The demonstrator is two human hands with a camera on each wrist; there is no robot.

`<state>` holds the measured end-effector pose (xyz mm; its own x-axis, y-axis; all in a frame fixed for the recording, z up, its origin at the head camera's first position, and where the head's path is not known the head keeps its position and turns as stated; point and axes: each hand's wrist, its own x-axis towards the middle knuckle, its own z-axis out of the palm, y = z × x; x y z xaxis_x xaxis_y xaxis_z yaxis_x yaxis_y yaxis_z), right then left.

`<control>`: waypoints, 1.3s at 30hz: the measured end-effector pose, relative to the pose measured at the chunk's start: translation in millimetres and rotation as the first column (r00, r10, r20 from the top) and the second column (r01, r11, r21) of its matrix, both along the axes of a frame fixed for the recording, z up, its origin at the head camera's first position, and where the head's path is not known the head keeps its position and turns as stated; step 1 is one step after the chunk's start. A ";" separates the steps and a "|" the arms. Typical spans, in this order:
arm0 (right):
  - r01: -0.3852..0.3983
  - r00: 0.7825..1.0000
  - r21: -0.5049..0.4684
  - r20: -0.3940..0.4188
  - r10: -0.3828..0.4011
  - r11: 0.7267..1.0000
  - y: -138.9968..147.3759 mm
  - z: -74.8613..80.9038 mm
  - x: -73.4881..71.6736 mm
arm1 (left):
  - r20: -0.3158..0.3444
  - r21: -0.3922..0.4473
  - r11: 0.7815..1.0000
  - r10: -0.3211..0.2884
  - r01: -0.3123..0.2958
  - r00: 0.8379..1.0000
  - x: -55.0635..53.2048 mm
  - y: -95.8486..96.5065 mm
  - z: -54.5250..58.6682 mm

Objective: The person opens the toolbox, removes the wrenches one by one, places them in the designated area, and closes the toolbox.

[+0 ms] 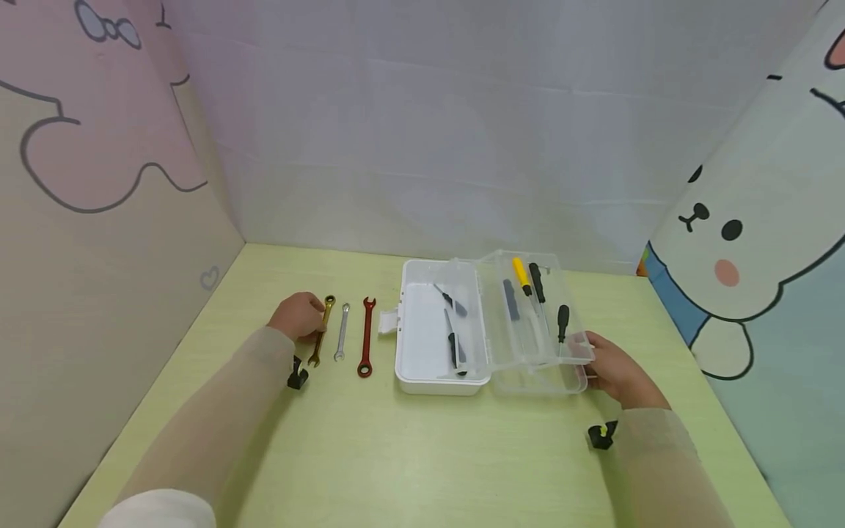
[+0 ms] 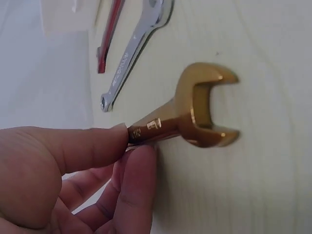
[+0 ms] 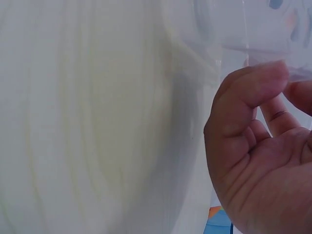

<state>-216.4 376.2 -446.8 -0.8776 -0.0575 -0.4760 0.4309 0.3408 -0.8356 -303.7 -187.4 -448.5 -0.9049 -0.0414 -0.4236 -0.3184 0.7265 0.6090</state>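
Between thumb and fingers my left hand (image 1: 297, 316) pinches a gold combination wrench (image 2: 187, 114), whose open end tilts up off the table in the left wrist view. Beside it lie a silver wrench (image 1: 342, 334) and a red wrench (image 1: 367, 337). My right hand (image 1: 615, 372) grips the right edge of a clear plastic tray (image 1: 491, 293), fingers curled at its rim in the right wrist view. In that tray are a yellow-handled screwdriver (image 1: 521, 274) and black-handled screwdrivers (image 1: 563, 323). The tray overlaps a white toolbox (image 1: 422, 385) holding dark-handled screwdrivers (image 1: 452, 345).
Under the tray, a clear lid (image 1: 538, 383) extends to the toolbox's right. A white latch (image 1: 389, 321) sticks out on the toolbox's left. The pale green table (image 1: 422, 455) meets a white cloth wall (image 1: 436, 147) behind and printed side panels (image 1: 759, 257).
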 end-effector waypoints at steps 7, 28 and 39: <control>0.010 1.000 0.008 0.018 -0.010 1.000 -3.4 -1.6 -0.1 | 0.155 0.279 0.950 0.098 -0.138 0.983 1.8 -18.6 3.0; 0.006 1.000 -0.033 -0.008 -0.006 0.999 3.5 -5.2 0.4 | -0.129 0.595 0.803 0.076 0.016 0.989 66.0 20.0 21.9; 0.012 1.000 -0.049 0.005 -0.012 0.999 2.1 -4.4 1.5 | -0.169 0.810 0.581 0.087 0.088 0.982 107.7 75.1 4.6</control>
<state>-215.0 378.4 -451.3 -0.8759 -0.0706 -0.4773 0.4389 0.2940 -0.8490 -196.1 -112.3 -443.9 -0.9635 0.2398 -0.1188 -0.1460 -0.0991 0.9843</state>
